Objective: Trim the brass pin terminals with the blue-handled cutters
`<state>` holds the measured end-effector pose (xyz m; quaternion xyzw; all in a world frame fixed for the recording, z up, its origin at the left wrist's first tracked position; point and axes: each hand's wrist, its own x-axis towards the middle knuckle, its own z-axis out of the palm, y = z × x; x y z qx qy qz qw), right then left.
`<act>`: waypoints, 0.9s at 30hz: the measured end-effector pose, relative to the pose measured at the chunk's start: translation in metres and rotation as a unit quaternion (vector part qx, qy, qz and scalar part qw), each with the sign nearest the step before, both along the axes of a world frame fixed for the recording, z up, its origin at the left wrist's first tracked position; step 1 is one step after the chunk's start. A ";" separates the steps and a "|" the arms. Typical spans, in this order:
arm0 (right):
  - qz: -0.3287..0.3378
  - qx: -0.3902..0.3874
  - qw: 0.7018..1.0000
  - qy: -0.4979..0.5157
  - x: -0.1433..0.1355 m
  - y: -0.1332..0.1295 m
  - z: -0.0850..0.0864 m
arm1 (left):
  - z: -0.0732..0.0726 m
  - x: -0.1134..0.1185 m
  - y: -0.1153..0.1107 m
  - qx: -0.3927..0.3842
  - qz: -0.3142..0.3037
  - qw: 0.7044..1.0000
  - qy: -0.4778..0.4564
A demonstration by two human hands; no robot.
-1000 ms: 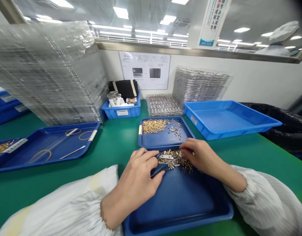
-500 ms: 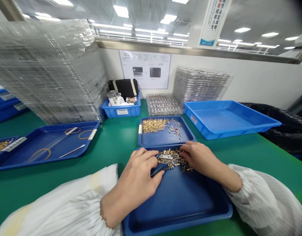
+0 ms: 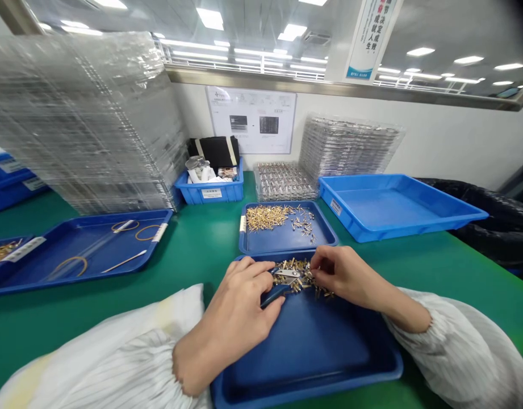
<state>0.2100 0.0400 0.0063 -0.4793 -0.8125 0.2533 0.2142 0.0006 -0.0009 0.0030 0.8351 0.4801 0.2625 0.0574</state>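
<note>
Pliers [image 3: 288,274], centre of frame, are gripped by the left hand [image 3: 239,315], apparently to position the metal head over loose pins [image 3: 306,281] in the lower-centre tray [image 3: 312,346]. The right hand [image 3: 346,275] reaches the pile's right side; whether its curled fingers grip a pin cannot be told.

"How many dark blue trays [image 3: 308,352] do we count?"

"We get four: one near six o'clock, one by the centre, two towards nine, the outermost cut off by the edge."

"And light blue trays [image 3: 384,204]?"

"Just one, at three o'clock. We also see three rubber bands [image 3: 72,261] and one swab [image 3: 125,261] towards nine."

"Clear stacks [image 3: 350,147]?"

"Three: at ten, one and two o'clock. The gold pins [image 3: 265,218] are too many for us to count."
</note>
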 end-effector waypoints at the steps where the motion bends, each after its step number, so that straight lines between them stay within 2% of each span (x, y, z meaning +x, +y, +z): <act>1: 0.004 0.000 1.000 0.023 0.000 0.000 0.000 | 0.000 0.000 0.000 -0.003 -0.001 1.000 -0.002; 6: 0.010 0.012 0.998 0.061 0.000 -0.001 0.001 | 0.000 0.000 -0.001 -0.011 -0.015 1.000 -0.009; 15: 0.021 -0.039 0.995 0.092 -0.002 -0.004 -0.002 | 0.001 0.000 0.000 0.003 -0.021 0.999 -0.030; 21: 0.039 0.018 0.996 0.075 -0.004 -0.006 0.001 | 0.001 0.000 -0.002 0.019 -0.037 0.999 -0.032; 27: 0.048 0.033 0.995 0.076 -0.005 -0.005 0.001 | 0.000 -0.001 -0.002 0.031 -0.041 0.999 -0.016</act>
